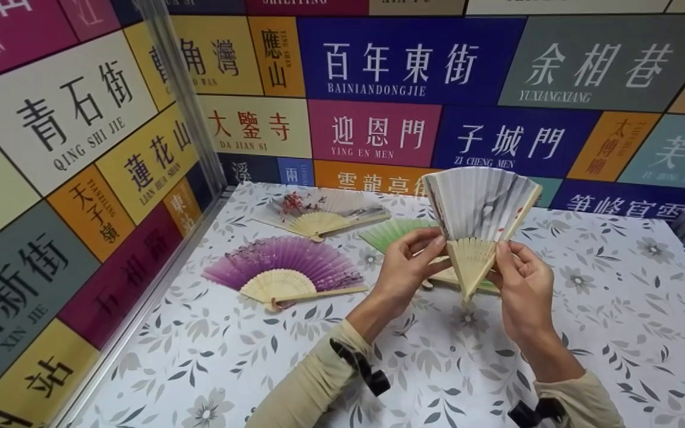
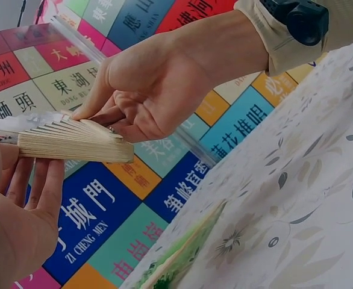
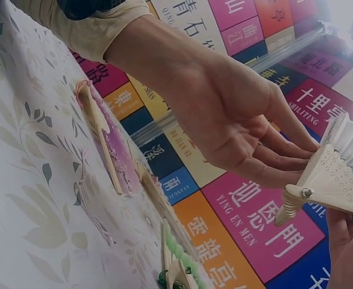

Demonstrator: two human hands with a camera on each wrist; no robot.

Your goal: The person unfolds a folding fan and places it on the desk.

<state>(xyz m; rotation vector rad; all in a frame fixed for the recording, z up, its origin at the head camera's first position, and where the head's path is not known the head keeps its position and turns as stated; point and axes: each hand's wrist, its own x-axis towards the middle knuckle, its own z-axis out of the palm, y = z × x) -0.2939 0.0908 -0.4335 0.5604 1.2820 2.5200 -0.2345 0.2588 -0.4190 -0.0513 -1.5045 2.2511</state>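
A partly spread folding fan [image 1: 479, 205] with a grey-white painted leaf and pale ribs stands upright above the table, its pivot end pointing down. My left hand [image 1: 408, 264] pinches its left edge between thumb and fingers. At the opposite edge, my right hand [image 1: 524, 285] pinches the outer rib. The right wrist view shows the fan's pierced ribs [image 3: 339, 180] and metal pivot pin, with the left hand [image 3: 231, 114] on the near side. From the left wrist view, the ribs [image 2: 68, 146] appear stacked edge-on, and the right hand [image 2: 158, 84] grips beyond them.
Spread on the table [image 1: 211, 356] at left is a purple fan [image 1: 301, 261]. Behind it lies a white fan with red blossoms [image 1: 319, 214]. A green fan [image 1: 390, 232] is partly hidden behind my hands. Sign-covered panels [image 1: 372, 131] border the table's back and left.
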